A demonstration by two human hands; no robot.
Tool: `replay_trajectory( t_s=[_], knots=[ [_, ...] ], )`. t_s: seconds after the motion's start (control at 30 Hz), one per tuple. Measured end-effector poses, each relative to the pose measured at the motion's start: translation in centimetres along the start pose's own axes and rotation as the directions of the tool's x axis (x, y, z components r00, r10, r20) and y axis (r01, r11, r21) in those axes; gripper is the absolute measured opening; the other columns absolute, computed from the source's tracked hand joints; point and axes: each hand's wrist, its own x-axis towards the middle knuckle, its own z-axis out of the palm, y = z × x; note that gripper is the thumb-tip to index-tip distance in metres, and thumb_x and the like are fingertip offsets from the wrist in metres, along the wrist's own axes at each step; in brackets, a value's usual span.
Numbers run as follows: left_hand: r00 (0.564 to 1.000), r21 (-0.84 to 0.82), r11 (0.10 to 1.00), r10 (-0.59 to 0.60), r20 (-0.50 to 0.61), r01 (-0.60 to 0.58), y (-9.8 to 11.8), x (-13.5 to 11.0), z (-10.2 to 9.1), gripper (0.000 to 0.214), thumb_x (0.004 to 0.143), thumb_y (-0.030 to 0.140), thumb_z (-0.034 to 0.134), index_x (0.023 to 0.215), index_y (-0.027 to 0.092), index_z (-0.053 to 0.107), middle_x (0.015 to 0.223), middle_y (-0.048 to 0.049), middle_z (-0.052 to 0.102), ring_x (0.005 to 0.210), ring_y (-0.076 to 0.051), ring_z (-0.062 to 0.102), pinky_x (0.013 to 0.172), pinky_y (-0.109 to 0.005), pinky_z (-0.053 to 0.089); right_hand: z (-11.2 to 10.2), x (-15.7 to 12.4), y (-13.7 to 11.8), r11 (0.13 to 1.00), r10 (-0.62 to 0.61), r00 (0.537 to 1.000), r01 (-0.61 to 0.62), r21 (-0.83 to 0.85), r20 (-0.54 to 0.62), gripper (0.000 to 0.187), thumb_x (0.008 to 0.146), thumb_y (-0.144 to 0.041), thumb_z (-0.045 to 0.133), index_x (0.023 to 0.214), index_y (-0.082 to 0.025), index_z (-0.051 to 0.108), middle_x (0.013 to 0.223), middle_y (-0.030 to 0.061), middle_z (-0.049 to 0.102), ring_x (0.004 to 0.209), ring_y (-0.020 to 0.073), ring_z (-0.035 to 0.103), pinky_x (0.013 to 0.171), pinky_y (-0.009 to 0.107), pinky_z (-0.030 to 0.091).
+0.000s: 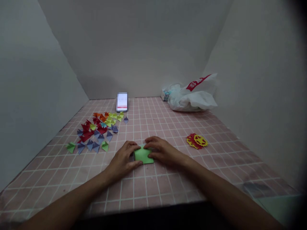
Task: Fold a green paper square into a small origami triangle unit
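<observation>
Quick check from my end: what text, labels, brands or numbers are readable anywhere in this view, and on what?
None can be read.
White plastic bag: red band with white marks, too small and tilted to read.
Phone standing at the back: screen blurred out, unreadable.
Small box beside the bag: print too small to read.
Green paper under the left hand and right hand: no print visible.

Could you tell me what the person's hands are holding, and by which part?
Both hands press a green paper flat on the table: left hand on its left edge, right hand on its right and top edge.
</observation>
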Motion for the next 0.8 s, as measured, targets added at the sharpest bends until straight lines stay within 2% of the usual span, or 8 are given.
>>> replay_trajectory(
  t_s=[0.23, 0.43, 0.57, 0.67, 0.8],
  knots=[
    [1.0, -0.002, 1.0, 0.013, 0.006, -0.013, -0.2, 0.0, 0.0, 0.051, 0.074, 0.023, 0.077, 0.123, 0.02, 0.061, 0.126, -0.0114, 0.051, 0.118, -0.028, 0.052, 0.1, -0.047, 0.047, 0.2, 0.2, 0.3, 1.0, 0.005, 1.0, -0.004, 0.013, -0.016, 0.025, 0.084, -0.008, 0.066, 0.106, -0.02, 0.07, 0.122, 0.0103, 0.06, 0.113, 0.022, 0.057, 0.1, 0.041, 0.045],
    [0.998, 0.031, 0.998, 0.06, -0.017, -0.059, -0.1, -0.2, 0.2, 0.034, 0.079, 0.022, 0.074, 0.112, 0.02, 0.07, 0.125, -0.0103, 0.053, 0.113, -0.026, 0.057, 0.1, -0.046, 0.048, -0.4, 0.1, 0.8, 0.999, 0.0, 1.0, 0.0, 0.053, 0.003, 0.029, 0.083, -0.011, 0.067, 0.111, -0.02, 0.067, 0.121, 0.0102, 0.061, 0.113, 0.022, 0.057, 0.101, 0.04, 0.045],
    [0.99, 0.097, 0.986, 0.139, -0.014, -0.137, 0.0, -0.4, 0.1, 0.023, 0.084, 0.021, 0.069, 0.107, 0.02, 0.072, 0.127, -0.0116, 0.055, 0.11, -0.025, 0.059, 0.095, -0.044, 0.051, -0.8, 0.0, 1.3, 0.997, -0.017, 0.998, 0.012, 0.076, 0.063, 0.036, 0.081, -0.013, 0.069, 0.116, -0.022, 0.065, 0.128, 0.0096, 0.057, 0.117, 0.0229, 0.055, 0.101, 0.04, 0.045],
    [0.981, 0.153, 0.969, 0.193, 0.009, -0.192, 0.1, -0.5, 0.0, 0.034, 0.079, 0.025, 0.075, 0.112, 0.018, 0.07, 0.124, -0.0133, 0.057, 0.112, -0.028, 0.057, 0.097, -0.047, 0.049, -1.0, -0.1, 1.6, 0.998, -0.034, 0.995, 0.029, 0.052, 0.098, 0.046, 0.078, -0.013, 0.071, 0.122, -0.023, 0.062, 0.13, 0.0089, 0.055, 0.119, 0.0232, 0.054, 0.102, 0.039, 0.044],
    [0.984, 0.158, 0.971, 0.177, 0.023, -0.178, 0.2, -0.4, -0.2, 0.036, 0.079, 0.024, 0.074, 0.115, 0.019, 0.067, 0.12, -0.012, 0.06, 0.112, -0.027, 0.056, 0.098, -0.047, 0.048, -1.3, -0.2, 1.7, 0.998, -0.053, 0.989, 0.049, 0.027, 0.139, 0.054, 0.076, -0.016, 0.074, 0.127, -0.022, 0.059, 0.132, 0.0094, 0.054, 0.121, 0.023, 0.052, 0.104, 0.039, 0.042]
  ],
)
